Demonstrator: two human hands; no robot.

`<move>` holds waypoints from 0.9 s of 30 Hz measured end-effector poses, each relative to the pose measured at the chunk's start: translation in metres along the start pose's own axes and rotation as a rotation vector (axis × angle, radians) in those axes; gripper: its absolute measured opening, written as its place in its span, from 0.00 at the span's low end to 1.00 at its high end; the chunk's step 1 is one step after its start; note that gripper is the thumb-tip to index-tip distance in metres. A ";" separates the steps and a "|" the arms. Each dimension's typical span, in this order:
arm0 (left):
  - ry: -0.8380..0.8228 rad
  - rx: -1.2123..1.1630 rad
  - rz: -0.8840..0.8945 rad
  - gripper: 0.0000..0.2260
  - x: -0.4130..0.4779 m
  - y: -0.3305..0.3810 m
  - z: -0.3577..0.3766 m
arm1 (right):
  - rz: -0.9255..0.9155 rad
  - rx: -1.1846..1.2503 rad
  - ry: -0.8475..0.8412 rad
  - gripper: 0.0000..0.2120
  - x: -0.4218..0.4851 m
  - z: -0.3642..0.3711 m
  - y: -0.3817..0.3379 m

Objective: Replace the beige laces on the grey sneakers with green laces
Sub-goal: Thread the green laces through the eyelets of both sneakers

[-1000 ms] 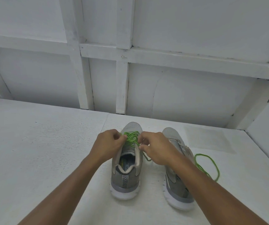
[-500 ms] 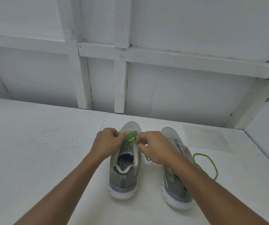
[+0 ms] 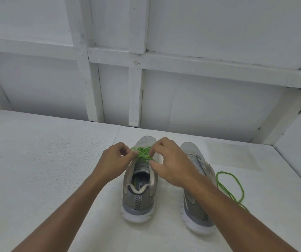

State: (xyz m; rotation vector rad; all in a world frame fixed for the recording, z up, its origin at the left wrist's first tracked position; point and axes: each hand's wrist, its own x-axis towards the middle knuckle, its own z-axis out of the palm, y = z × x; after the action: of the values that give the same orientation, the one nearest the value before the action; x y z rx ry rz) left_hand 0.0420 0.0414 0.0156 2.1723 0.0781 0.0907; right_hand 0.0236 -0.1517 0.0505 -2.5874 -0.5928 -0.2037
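Two grey sneakers stand side by side on the white table, heels toward me. The left sneaker [image 3: 138,193] carries a green lace [image 3: 143,152] crossed over its tongue. My left hand [image 3: 114,163] pinches that lace at the shoe's left side. My right hand [image 3: 171,165] has its fingertips on the lace at the right side. The right sneaker [image 3: 197,213] is partly hidden under my right forearm; a beige lace [image 3: 201,160] shows near its tongue. A second green lace [image 3: 234,188] lies loose in a loop to its right.
The white table [image 3: 46,170] spreads wide on the left. A white panelled wall [image 3: 182,99] with wooden battens closes the back, and a slanted white side wall [image 3: 300,142] closes the right. A pale rectangular patch [image 3: 233,155] marks the table behind the right sneaker.
Both hands have shifted slightly up the left sneaker toward its toe, still working the green lace. The right hand's fingers have spread a little. The sneakers and the loose lace have not moved.
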 end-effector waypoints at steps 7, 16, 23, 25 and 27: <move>-0.025 -0.113 0.044 0.09 -0.009 -0.014 0.002 | -0.086 -0.385 -0.206 0.13 0.016 0.018 -0.018; 0.195 0.033 0.223 0.08 -0.027 -0.011 0.020 | 0.021 -0.004 0.081 0.07 0.009 0.030 -0.002; 0.154 0.038 0.187 0.12 -0.024 -0.012 0.019 | 0.121 0.131 0.119 0.05 0.006 0.034 -0.005; 0.109 0.021 0.149 0.13 -0.021 -0.011 0.016 | 0.089 0.099 0.128 0.07 0.005 0.032 -0.005; 0.064 0.019 0.091 0.16 -0.016 -0.008 0.012 | 0.084 0.077 0.113 0.09 0.004 0.029 -0.006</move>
State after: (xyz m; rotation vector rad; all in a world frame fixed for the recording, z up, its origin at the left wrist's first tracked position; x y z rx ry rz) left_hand 0.0268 0.0345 0.0011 2.1917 0.0164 0.2128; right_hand 0.0253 -0.1317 0.0281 -2.5012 -0.4418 -0.2914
